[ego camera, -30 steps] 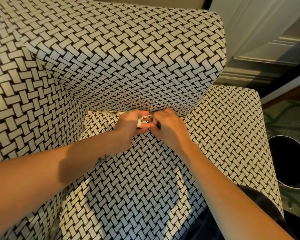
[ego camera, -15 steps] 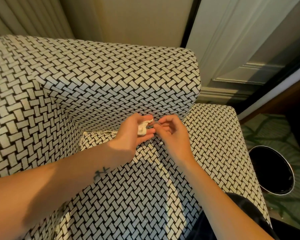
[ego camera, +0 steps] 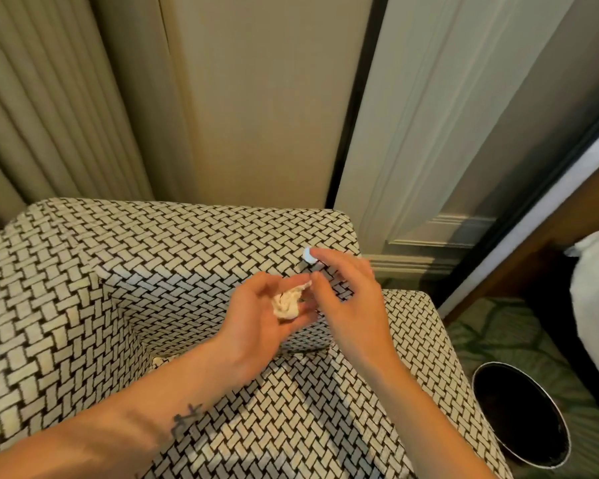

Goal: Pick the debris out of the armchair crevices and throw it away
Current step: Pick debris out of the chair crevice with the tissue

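Clasped by the left hand (ego camera: 253, 326), the wad (ego camera: 286, 304) should be kept enclosed until over the bin (ego camera: 519, 416); the right hand's (ego camera: 348, 305) hold cannot be told.

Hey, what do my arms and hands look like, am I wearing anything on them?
The left forearm and right forearm are bare, no sleeves in view. The left hand and right hand have no gloves, and I see no rings or watch. A small dark tattoo marks the left forearm near the wrist.

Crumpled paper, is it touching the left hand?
Touching. The head view shows the crumpled paper sitting in the left hand, with the fingers curled around it.
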`<state>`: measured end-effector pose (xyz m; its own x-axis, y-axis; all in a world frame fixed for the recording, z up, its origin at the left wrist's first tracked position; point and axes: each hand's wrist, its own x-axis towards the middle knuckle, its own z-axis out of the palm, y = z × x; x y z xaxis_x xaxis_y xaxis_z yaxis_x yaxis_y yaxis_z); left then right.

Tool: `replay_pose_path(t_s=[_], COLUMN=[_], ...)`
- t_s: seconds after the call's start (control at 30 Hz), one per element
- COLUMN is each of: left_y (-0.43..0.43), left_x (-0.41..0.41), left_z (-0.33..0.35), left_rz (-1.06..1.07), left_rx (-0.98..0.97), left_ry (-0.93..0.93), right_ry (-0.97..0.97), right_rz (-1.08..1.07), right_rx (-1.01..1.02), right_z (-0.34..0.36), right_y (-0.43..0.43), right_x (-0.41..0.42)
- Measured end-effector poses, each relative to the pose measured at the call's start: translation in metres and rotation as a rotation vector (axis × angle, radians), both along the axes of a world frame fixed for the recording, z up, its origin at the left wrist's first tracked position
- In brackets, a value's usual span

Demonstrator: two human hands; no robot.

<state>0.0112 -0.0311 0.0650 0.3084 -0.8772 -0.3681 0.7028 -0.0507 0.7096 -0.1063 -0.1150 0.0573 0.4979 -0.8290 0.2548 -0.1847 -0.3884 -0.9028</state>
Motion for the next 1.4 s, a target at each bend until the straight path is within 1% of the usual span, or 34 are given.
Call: replay_pose_path(t_s=[0.07, 0.17, 0.27, 0.37, 0.47, 0.6, 0.67, 0.83, 1.0, 1.1, 1.13, 1.2, 1.3, 1.4], left_y=[0.000, 0.000, 0.000, 0.001, -0.001, -0.003, -0.002, -0.003, -0.003, -0.001, -0.001, -0.001, -0.002, -0.002], left_x=[0.001, 0.004, 0.005, 0.006, 0.006, 0.009, 0.010, 0.011, 0.007, 0.006, 0.006, 0.008, 0.011, 0.015], left_z=[0.003, 0.005, 0.004, 0.002, 0.002, -0.006, -0.010, -0.024, -0.034, -0.044, -0.047, -0.053, -0.058, -0.066], left_rz=[0.006, 0.012, -0.021, -0.029, -0.034, -0.036, -0.050, -0.064, -0.077, -0.038, -0.028, -0.013, -0.018, -0.009], left_rx=[-0.005, 0.005, 0.008, 0.028, 0.038, 0.052, 0.073, 0.173, 0.244, 0.325, 0.356, 0.423, 0.514, 0.575], left_ry=[0.012, 0.042, 0.057, 0.077, 0.103, 0.125, 0.126, 0.105, 0.104, 0.025, -0.004, -0.053, -0.115, -0.142], right_ry=[0.110, 0.291, 0.479, 0.590, 0.594, 0.492, 0.459, 0.461, 0.288, 0.245, 0.260, 0.327, 0.485, 0.610], right_rz=[-0.008, -0.016, 0.000, 0.012, 0.008, 0.055, 0.067, 0.072, 0.046, 0.037, 0.041, 0.056, 0.101, 0.172], right_rx=[-0.118, -0.204, -0.348, -0.417, -0.441, -0.393, -0.415, -0.496, -0.463, -0.480, -0.462, -0.366, -0.193, -0.089], right_z=[0.002, -0.001, 0.000, 0.001, -0.002, -0.006, -0.011, -0.031, -0.052, -0.070, -0.076, -0.086, -0.107, -0.131], right_y=[-0.005, -0.010, -0.014, -0.015, -0.016, -0.016, -0.016, -0.003, 0.016, 0.021, 0.021, 0.022, 0.015, 0.008], right_x=[0.005, 0.014, 0.020, 0.027, 0.031, 0.027, 0.020, -0.001, -0.016, -0.024, -0.026, -0.028, -0.029, -0.029])
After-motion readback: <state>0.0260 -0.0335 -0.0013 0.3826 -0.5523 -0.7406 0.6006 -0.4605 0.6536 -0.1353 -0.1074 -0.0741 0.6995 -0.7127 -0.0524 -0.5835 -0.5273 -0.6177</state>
